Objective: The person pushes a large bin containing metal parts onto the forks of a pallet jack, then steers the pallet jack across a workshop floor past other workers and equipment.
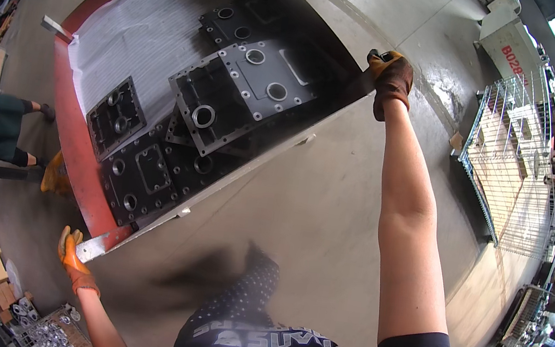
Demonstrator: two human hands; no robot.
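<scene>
Several machined castings (243, 78) lie overlapped in the red metal bin (81, 107) between the left hand (76, 264), open against one corner, and the right hand (391, 78), gripping another, so a jolt could send them sliding.

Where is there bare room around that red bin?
Inside the red bin, the white sheet shows bare between the left wall and the metal plates. Outside, concrete floor opens between the bin and the wire cage. The near half is crowded: plates overlap there, with the left hand and right hand at the bin's corners.
</scene>
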